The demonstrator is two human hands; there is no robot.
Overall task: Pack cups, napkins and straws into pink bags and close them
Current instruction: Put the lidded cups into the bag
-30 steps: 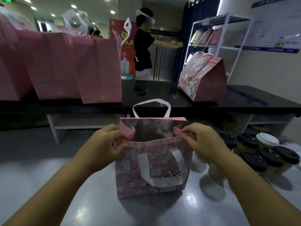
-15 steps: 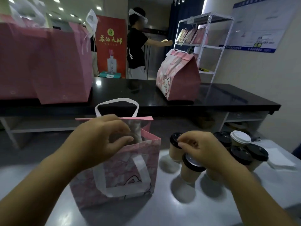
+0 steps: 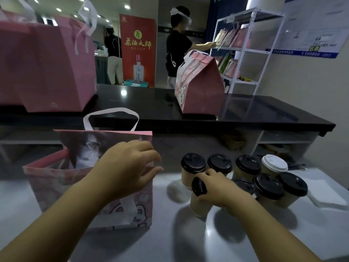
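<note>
An open pink bag (image 3: 56, 178) with white handles stands on the grey table at the left. My left hand (image 3: 128, 167) pinches its near right top edge. To the right stand several lidded paper cups (image 3: 268, 186), most with black lids and one with a white lid (image 3: 274, 163). My right hand (image 3: 219, 186) grips one black-lidded cup (image 3: 198, 203), which tilts to the left just above the table. A white stack of napkins (image 3: 328, 197) lies at the far right.
A black counter (image 3: 264, 114) runs behind the table, carrying a closed pink bag (image 3: 198, 87) and larger pink bags (image 3: 47, 69) at the left. Behind it a person in black reaches into a white shelf rack (image 3: 245, 50) holding more bags.
My right hand left the bag's edge, moved right to the cups and took hold of one, now tilted. The view swung right, so the bag sits further left.
</note>
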